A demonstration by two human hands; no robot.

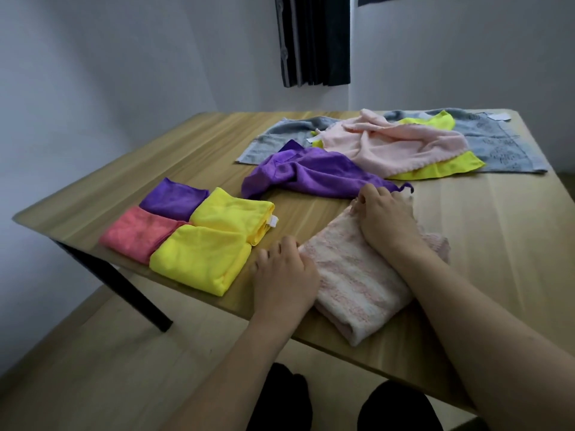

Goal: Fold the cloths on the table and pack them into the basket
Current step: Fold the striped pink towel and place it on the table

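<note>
Your left hand (281,275) and right hand (384,217) press flat on the pale pink towel (357,275) at the desk (497,244) near edge. It overhangs slightly, I think; releasing may let it slide off. Basket unseen.

Looks like plain room in home. Bare white walls (124,73), dark curtain (314,42) hanging at far wall, wood-look floor (77,353), simple wooden table (513,244) on black leg (124,284), household cloths (395,144) strewn far right.
</note>
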